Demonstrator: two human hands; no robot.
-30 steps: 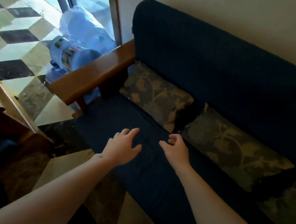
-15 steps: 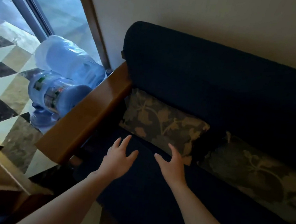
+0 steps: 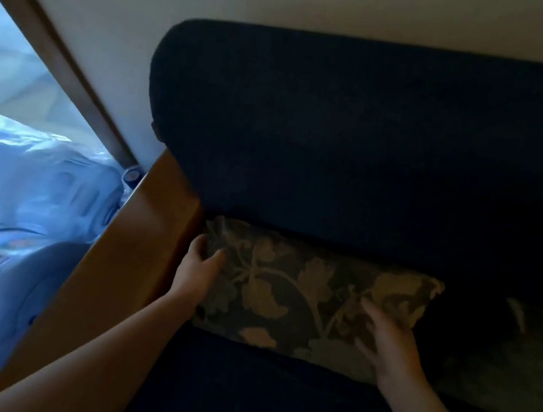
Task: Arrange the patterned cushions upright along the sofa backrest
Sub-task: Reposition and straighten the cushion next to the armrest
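Observation:
A leaf-patterned cushion [image 3: 299, 296] lies low on the dark blue seat, leaning against the sofa backrest [image 3: 358, 141] beside the wooden armrest. My left hand [image 3: 197, 270] clasps its left end, thumb on the front face. My right hand [image 3: 387, 342] rests on its right part, fingers spread and blurred; whether it grips the cushion I cannot tell. A second patterned cushion [image 3: 501, 367] sits in deep shadow to the right, also low against the backrest.
The wooden armrest [image 3: 123, 272] runs diagonally just left of my left hand. Beyond it stand blue water jugs [image 3: 20, 214] wrapped in plastic, by a window frame [image 3: 59, 53]. A pale wall rises behind the sofa.
My head has moved closer to the sofa. Both hands went forward from above the seat onto the left cushion, the left one closing on its end.

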